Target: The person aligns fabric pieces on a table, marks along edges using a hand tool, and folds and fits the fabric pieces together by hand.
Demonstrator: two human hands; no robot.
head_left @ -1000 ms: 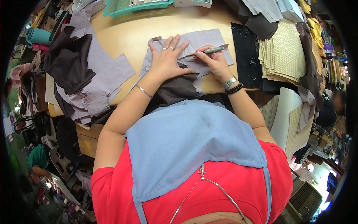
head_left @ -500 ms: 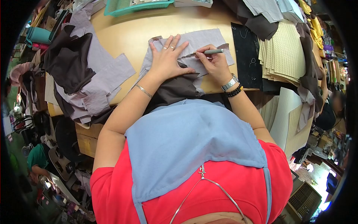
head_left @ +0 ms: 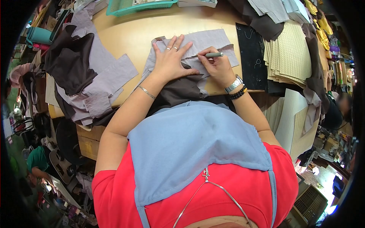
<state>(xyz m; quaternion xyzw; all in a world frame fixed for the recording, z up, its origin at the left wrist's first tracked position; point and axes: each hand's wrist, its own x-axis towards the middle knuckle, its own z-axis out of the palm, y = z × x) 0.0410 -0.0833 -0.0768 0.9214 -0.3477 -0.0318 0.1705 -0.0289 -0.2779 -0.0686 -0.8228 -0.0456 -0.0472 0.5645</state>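
Mauve cloth [head_left: 211, 38], greenish-grey pen [head_left: 215, 54], teal tray [head_left: 125, 11], cream sheets [head_left: 287, 53], their pattern seemingly woven.

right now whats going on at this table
A person's left hand lies spread on a pale grey-mauve cloth on the smooth yellowish table. The right hand grips a slim grey-green pen-like tool over that cloth; its tip is too small to make out. A crumpled dark brown cloth lies to the left.

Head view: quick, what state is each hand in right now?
Left hand: open, spread flat on the grey cloth.
Right hand: closed, holding a slim pen-like tool.
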